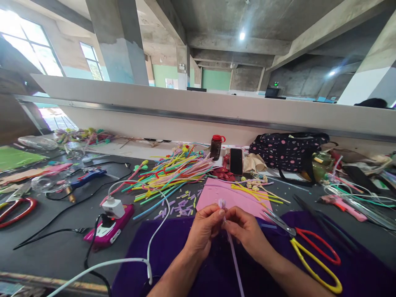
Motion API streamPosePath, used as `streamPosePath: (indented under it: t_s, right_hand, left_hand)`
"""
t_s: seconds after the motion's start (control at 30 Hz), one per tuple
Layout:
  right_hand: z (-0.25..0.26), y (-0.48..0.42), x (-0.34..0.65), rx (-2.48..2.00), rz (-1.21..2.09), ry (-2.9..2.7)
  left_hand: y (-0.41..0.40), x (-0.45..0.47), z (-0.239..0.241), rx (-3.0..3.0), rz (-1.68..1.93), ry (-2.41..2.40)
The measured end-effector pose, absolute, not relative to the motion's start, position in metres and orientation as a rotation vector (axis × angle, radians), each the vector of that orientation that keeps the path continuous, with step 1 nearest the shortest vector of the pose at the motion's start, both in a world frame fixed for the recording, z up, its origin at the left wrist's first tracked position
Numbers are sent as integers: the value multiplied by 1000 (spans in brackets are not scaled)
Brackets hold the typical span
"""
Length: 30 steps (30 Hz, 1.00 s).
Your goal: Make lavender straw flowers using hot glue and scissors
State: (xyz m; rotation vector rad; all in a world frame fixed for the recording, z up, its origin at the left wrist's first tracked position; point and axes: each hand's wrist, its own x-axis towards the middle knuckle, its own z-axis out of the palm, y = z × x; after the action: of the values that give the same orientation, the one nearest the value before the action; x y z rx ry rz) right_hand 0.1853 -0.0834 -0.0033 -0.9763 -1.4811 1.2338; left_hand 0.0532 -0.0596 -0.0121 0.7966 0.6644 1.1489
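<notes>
At the near edge of the pink sheet, the left hand and right hand both pinch the lilac stem close beneath its bud, about equally near; its long axis runs from there, away from the sheet, toward the person.

Your left hand and your right hand, both bare, with ungloved fingers, your left forearm and your right forearm, uncovered up to the view's edge, narrower near the hands, broader farther from them
</notes>
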Motion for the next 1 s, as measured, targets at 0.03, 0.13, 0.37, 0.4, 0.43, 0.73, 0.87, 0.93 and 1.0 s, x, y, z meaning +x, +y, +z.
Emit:
streamPosePath:
  t_s: [0.03, 0.13, 0.37, 0.4, 0.43, 0.73, 0.87, 0.93, 1.0]
  right_hand:
    - [-3, -83, 185, -970, 1237, -1481]
    - [-1, -83, 186, -978, 1258, -1465]
    - [0, -80, 193, -993, 1291, -1418]
    - [-1, -80, 193, -981, 1313, -1418]
    - [-1, -80, 193, -963, 1343, -1418]
    - [-4, -80, 193, -831, 1581, -1339]
    - [-6, -81, 192, -804, 1609, -1334]
    - [-7, -81, 191, -811, 1607, -1338]
    - [-9, -81, 191, -825, 1601, -1342]
  left_hand:
    - [-60, 54, -12, 806, 1151, 669]
    - [-61, 54, -12, 840, 1153, 695]
    - [-63, 53, -8, 874, 1050, 723]
    - [-62, 53, -8, 863, 1050, 726]
    - [-62, 52, -7, 845, 1054, 730]
    - [-61, 50, -8, 752, 1066, 700]
    - [-62, 50, -9, 791, 1081, 669]
    - [-62, 50, -9, 809, 1085, 660]
    - [-63, 49, -10, 815, 1083, 662]
